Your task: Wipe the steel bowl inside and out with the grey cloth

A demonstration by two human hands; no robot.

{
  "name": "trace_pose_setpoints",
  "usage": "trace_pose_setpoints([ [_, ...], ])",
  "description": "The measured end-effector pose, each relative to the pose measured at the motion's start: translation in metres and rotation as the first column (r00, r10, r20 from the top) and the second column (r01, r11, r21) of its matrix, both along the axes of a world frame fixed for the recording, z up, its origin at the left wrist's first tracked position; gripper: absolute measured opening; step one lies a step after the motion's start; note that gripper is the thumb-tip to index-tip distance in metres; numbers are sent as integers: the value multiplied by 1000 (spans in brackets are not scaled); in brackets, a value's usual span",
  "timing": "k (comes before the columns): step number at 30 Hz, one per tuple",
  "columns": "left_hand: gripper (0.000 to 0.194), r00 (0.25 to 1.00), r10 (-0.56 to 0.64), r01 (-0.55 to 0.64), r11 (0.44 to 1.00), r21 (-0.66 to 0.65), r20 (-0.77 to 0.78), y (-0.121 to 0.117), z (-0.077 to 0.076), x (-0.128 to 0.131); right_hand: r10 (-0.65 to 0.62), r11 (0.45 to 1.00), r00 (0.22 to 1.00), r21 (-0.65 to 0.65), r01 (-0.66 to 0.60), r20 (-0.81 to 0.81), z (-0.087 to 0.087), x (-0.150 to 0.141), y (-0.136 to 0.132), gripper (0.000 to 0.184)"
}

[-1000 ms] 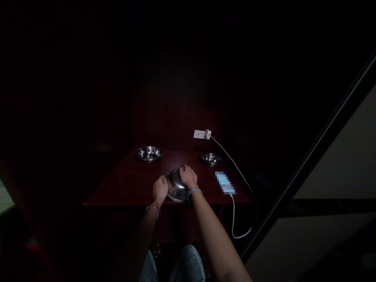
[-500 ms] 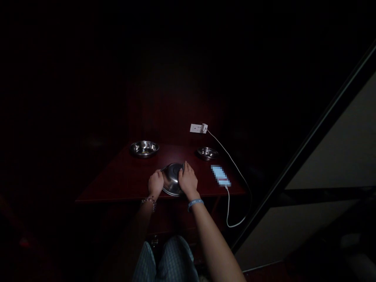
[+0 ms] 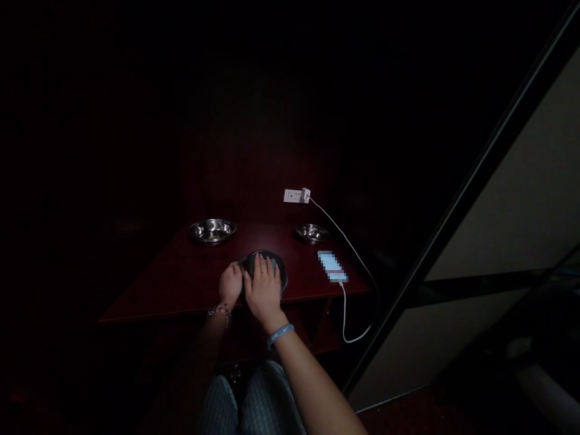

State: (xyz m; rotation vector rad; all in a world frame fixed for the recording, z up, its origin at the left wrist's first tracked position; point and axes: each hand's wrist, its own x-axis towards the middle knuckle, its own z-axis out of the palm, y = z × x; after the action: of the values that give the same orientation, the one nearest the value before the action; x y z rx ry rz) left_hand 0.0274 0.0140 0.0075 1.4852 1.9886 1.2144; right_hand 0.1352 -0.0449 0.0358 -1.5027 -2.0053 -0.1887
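A steel bowl (image 3: 283, 275) sits at the table's front edge, its rounded outside towards me. My left hand (image 3: 231, 284) is closed around its left rim. Across the bowl's outer face lies my right hand (image 3: 264, 289), fingers stretched out and slightly apart, a ring on one of them. The hand covers much of the bowl, and the bowl's inside is hidden from me. Bracelets circle both wrists.
Two more steel bowls stand upright on the dark red table (image 3: 167, 290): a larger bowl (image 3: 212, 232) back left and a smaller bowl (image 3: 310, 234) back right. A lit phone (image 3: 332, 266) lies at the right, its white cable (image 3: 345, 314) running to a wall socket (image 3: 292, 196).
My right hand has moved from the bowl's right rim onto its outer face and spread flat there. My left hand keeps its hold. The whole view has shifted slightly.
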Motion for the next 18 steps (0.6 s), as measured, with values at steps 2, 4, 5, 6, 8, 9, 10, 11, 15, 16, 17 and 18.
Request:
trace_pose_setpoints([
  [2, 43, 1000, -22, 22, 1000, -5, -4, -1, -1, -1, 21, 1000, 1000, -3, -21, -3, 0, -7, -3, 58],
  [4, 43, 999, -39, 38, 999, -11, -16, -1, -2, -3, 29, 999, 1000, -21, -29, -2, 2, -12, -6, 59],
  [5, 42, 999, -42, 42, 999, -13, -25, -1, -2, -4, 32, 999, 999, -33, -32, 2, 3, -13, -7, 59],
  [6, 41, 998, -46, 46, 999, -12, -36, -1, -2, -5, 37, 998, 999, -46, -36, 9, 4, -15, -8, 60],
  [8, 40, 997, -47, 46, 999, -29, -64, 0, -2, -5, 48, 996, 999, -77, -47, 19, 6, -17, -8, 61],
  [9, 40, 996, -48, 45, 998, -43, -79, 0, -2, -5, 48, 995, 999, -93, -47, 15, 7, -18, -8, 62],
  [10, 40, 995, -50, 44, 997, -59, -90, 0, -2, -5, 45, 993, 999, -108, -44, 7, 8, -18, -7, 63],
  [11, 40, 994, -46, 40, 997, -72, -97, 0, -1, -5, 43, 992, 999, -117, -43, -2, 9, -17, -5, 64],
  [15, 39, 994, -25, 16, 996, -86, -107, -1, 0, -5, 86, 990, 996, -110, -87, -17, 12, -12, 1, 63],
  [16, 38, 993, -24, 15, 996, -82, -112, -1, 0, -5, 99, 990, 995, -103, -100, -15, 12, -10, 2, 62],
  [17, 38, 993, -26, 17, 997, -78, -116, -1, -1, -5, 109, 989, 994, -98, -110, -12, 13, -9, 4, 61],
  [18, 37, 993, -27, 18, 997, -72, -118, -1, -1, -5, 117, 989, 993, -96, -117, -8, 14, -8, 6, 61],
])
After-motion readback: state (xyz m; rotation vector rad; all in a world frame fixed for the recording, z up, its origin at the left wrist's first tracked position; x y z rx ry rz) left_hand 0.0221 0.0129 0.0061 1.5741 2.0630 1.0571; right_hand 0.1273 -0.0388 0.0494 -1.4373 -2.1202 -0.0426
